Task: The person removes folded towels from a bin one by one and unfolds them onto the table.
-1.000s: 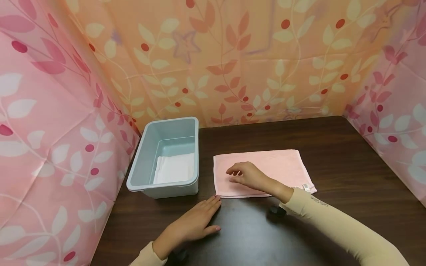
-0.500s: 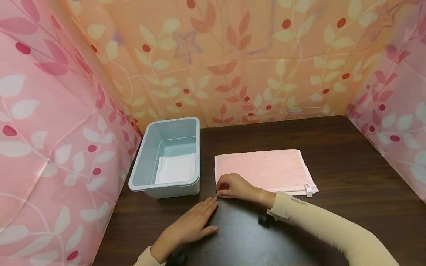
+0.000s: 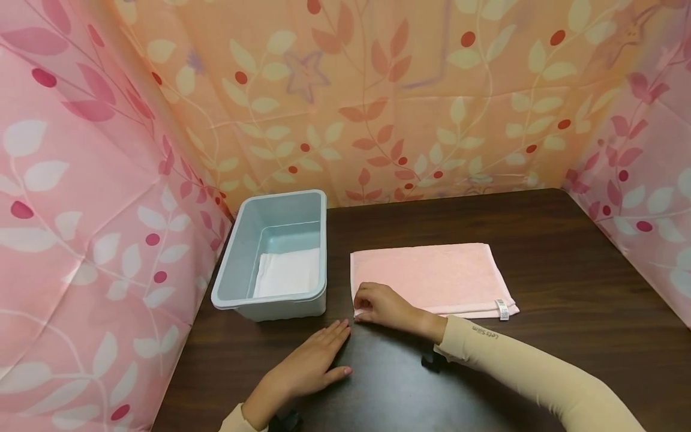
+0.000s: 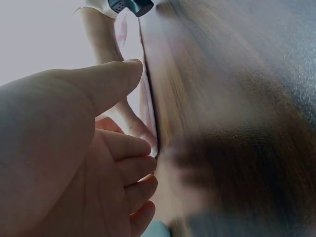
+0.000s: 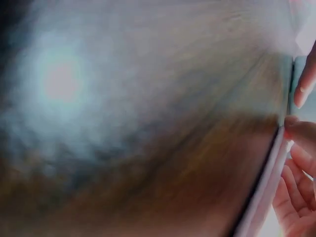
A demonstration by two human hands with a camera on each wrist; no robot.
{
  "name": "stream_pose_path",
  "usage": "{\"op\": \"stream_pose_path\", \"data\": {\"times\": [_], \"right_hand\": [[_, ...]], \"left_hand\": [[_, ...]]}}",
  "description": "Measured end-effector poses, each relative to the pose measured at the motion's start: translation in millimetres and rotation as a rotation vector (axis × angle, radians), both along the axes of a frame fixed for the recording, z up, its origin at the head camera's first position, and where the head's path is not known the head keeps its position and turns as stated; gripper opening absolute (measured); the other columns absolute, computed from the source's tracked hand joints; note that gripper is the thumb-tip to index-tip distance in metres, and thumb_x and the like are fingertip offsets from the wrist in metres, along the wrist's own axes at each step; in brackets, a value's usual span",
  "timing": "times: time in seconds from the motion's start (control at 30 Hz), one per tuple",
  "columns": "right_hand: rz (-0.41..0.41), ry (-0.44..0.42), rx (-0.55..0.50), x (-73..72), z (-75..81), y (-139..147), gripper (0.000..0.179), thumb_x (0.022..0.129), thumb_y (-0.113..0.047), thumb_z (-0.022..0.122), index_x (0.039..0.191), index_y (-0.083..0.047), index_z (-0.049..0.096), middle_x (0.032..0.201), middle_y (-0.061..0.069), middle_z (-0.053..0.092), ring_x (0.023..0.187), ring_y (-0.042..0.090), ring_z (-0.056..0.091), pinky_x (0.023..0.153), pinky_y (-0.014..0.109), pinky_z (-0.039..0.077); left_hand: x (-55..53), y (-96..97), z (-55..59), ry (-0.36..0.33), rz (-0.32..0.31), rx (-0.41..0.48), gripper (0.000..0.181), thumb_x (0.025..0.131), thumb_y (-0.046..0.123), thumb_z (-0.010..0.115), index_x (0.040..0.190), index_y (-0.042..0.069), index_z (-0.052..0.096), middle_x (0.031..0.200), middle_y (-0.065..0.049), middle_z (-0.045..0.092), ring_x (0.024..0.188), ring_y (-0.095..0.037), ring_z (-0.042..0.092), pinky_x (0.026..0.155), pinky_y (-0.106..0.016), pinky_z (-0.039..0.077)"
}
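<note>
A pink towel (image 3: pixel 432 273), folded into a rectangle, lies on the dark table with a white label (image 3: pixel 502 309) at its near right corner. My right hand (image 3: pixel 380 305) pinches the towel's near left corner between thumb and curled fingers. In the right wrist view, the thumb (image 5: pixel 298 131) is right at the towel's edge. My left hand (image 3: pixel 310 363) rests on the table, palm down with fingers straight, its fingertips just short of that corner. The left wrist view shows the left hand's thumb (image 4: pixel 113 84) spread away from the other fingers.
A pale blue plastic bin (image 3: pixel 286 309) stands left of the towel, with a folded white cloth (image 3: pixel 288 273) in it. Patterned pink and orange curtains (image 3: pixel 388 120) enclose the table (image 3: pixel 540 240) at the back and both sides.
My right hand has moved left and toward me, from above the towel to its near left corner, and grips it there. My left hand has stayed almost still.
</note>
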State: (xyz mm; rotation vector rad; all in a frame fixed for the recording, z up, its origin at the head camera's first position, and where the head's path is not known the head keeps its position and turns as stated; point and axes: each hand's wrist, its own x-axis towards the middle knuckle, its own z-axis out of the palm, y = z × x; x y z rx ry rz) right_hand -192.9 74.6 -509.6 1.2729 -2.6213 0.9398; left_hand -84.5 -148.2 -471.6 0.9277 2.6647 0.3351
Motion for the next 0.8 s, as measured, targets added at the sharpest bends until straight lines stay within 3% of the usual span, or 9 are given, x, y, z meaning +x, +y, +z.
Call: {"op": "stream_pose_path", "data": {"times": [0.27,0.47,0.8], "right_hand": [[-0.041,-0.018,0.023,-4.0,2.6,2,0.007,0.083,-0.013,0.076,0.089,-0.013,0.071,0.08,-0.005,0.068,0.073,0.003,0.058,0.069,0.018,0.05],[-0.068,-0.119,-0.029,-6.9,8.8,9,0.008,0.082,-0.007,0.075,0.09,-0.011,0.073,0.08,-0.004,0.071,0.072,0.002,0.061,0.068,0.018,0.052],[-0.137,-0.118,-0.085,-24.0,32.8,23,0.011,0.086,-0.007,0.074,0.096,-0.013,0.075,0.087,-0.002,0.074,0.076,0.005,0.062,0.072,0.025,0.055]], "left_hand": [[0.0,-0.3,-1.8,0.028,-0.011,0.02,0.07,0.099,0.045,0.054,0.152,0.002,0.035,0.163,-0.012,0.03,0.152,-0.03,0.03,0.12,-0.049,0.032],[-3.6,4.8,-3.1,0.023,-0.023,0.013,0.071,0.1,0.046,0.053,0.153,0.004,0.033,0.164,-0.01,0.028,0.153,-0.028,0.027,0.121,-0.047,0.03],[-22.7,26.6,-2.1,0.086,-0.082,-0.013,0.071,0.1,0.043,0.053,0.155,0.004,0.03,0.164,-0.012,0.027,0.153,-0.028,0.026,0.121,-0.046,0.032]]}}
